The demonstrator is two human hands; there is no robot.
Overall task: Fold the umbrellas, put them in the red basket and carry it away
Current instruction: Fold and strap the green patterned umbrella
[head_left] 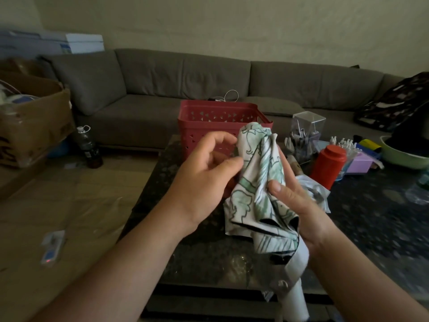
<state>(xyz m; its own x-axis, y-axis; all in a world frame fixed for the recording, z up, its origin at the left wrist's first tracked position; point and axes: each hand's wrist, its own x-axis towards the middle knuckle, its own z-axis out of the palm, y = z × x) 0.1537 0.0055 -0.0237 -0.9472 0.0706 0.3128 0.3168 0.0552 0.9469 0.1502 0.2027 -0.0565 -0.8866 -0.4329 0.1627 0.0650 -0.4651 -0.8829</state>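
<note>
Folding stage, head view. A white umbrella with a green leaf print is held upright over the dark stone coffee table, its canopy loosely bunched and not yet wrapped. The right hand cradles the bundle from the right, with the thumb pressed across the cloth and the fingers behind it. The left hand meets the cloth from the left, fingers curled, thumb and forefinger seemingly nipping a pleat — the exact contact is hidden by the fabric. The white handle points down toward the camera; a closing strap with a round snap hangs loose just above it. The red basket stands behind the hands on the table's far edge, its contents not visible. Judged next move: gather the pleats flat in one direction, roll them tight around the shaft, then bring the strap round and fasten it — only then is the umbrella ready for the basket.
</note>
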